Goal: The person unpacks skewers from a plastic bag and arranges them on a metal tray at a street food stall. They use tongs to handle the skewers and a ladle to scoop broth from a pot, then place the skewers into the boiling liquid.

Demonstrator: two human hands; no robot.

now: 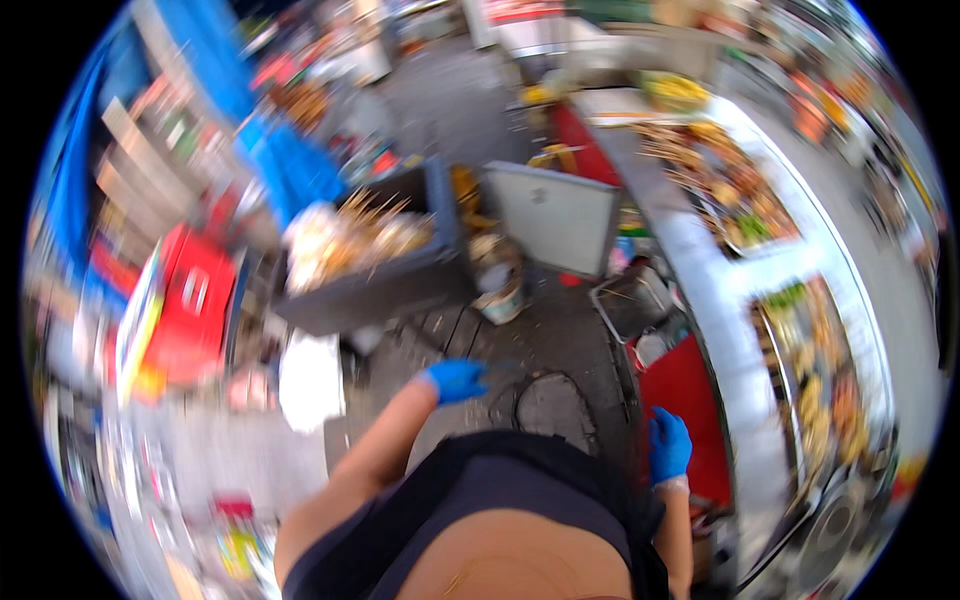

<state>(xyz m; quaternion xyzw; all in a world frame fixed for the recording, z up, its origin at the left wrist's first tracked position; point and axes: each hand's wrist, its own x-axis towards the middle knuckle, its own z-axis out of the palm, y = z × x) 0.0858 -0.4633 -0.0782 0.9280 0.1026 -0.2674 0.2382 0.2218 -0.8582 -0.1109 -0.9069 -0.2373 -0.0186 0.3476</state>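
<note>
My left hand [455, 380], in a blue disposable glove, hangs over the dark floor with nothing visible in it. Its fingers are loosely bent and slightly apart. My right hand [670, 446], gloved in blue too, is beside a red panel [686, 412] under the long metal counter [697, 292]; it looks unladen, thumb apart from the fingers. On the counter are a tray of skewered food [739, 187] and a nearer food tray [814, 375]. Ahead of me stands a dark open box [375, 296], holding skewers [367, 206] and plastic-wrapped food. Motion blur hides small details.
A bucket [502, 300] stands beside the box, near a tilted pale lid or panel [555, 214]. A wire-rimmed tray [634, 304] sits low by the counter. At left are a red box [191, 300] and a blue tarp [289, 165]. A round pan or lid [829, 525] lies at lower right.
</note>
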